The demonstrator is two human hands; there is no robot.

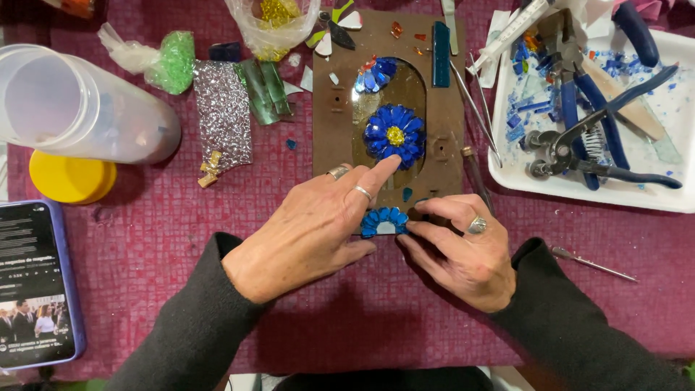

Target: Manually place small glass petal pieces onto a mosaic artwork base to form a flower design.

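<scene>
A brown board [329, 130] with an oval glass centre lies on the maroon cloth. On the glass sits a blue glass-petal flower with a yellow centre [394, 135], and a partly built blue flower [375, 74] lies above it. My left hand [311, 232] rests at the board's near edge, its index finger touching the lower petals of the blue flower. A small half-round fan of blue petals [384, 221] lies at the board's near edge. My right hand [460, 250] pinches that fan's right side with thumb and fingertips.
A white tray [680, 197] at right holds blue-handled pliers, a wheeled nipper [572, 156] and glass chips. A clear plastic jar [79, 108] and yellow lid [71, 179] lie at left, a phone [36, 286] near left. Green glass strips, bags, metal picks [590, 263] lie around.
</scene>
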